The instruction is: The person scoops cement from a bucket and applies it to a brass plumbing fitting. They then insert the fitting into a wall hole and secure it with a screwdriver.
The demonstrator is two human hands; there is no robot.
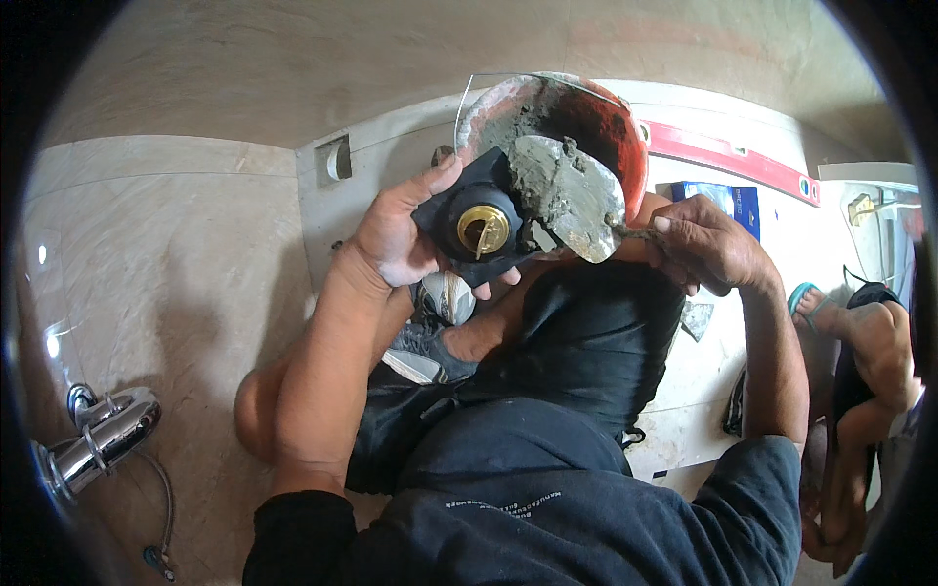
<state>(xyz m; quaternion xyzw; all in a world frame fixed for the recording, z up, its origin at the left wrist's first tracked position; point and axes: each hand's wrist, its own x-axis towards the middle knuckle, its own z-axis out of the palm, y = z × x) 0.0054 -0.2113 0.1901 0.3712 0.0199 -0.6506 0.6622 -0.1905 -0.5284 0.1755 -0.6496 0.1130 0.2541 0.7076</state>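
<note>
My left hand (399, 234) is closed round the edge of a black square floor drain (451, 217) with a round brass-coloured centre, held up above my lap. In my right hand (711, 244) is the thin handle of a trowel (598, 234), its flat metal blade loaded with wet grey mortar (552, 181). The blade's left edge is beside the drain, and mortar appears to touch the drain's right side. Just beyond both hands stands a mortar-smeared red bucket (630, 146) with a wire handle; the drain and trowel hide part of it.
A square hole (334, 159) opens in the floor at the far left. Right of the bucket lie a red spirit level (728, 159) and a blue box (745, 207). Chrome pipework (107, 439) sticks out at the left. Another person's leg (870, 342) is at the right.
</note>
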